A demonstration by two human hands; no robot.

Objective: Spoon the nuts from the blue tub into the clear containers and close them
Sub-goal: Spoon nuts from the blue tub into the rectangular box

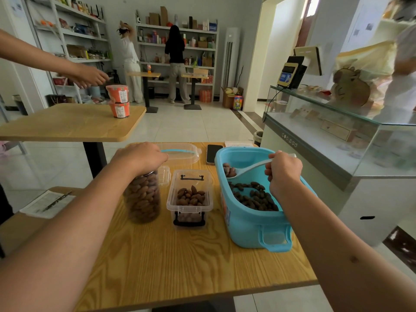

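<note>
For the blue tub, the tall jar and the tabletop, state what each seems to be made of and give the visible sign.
Blue tub: opaque moulded plastic, smooth, slightly glossy, with a moulded handle.
Tall jar: clear, probably plastic; the nuts show through its wall.
Tabletop: wood or wood-look laminate; bold grain pattern, matte yellow-brown. Which one cannot be told.

Looks like a small shop: pale tiled floor (198, 124), white walls, and white metal shelving (177, 45) along the back wall stuffed with boxes and bottles. A tall white floor-standing air conditioner (230, 57) stands right of it. Wood-topped tables on black pedestals, one nearby at left (67, 122). Glass display counter (337, 122) on the right with a payment terminal (292, 74) on top. Soft daylight throughout.
</note>
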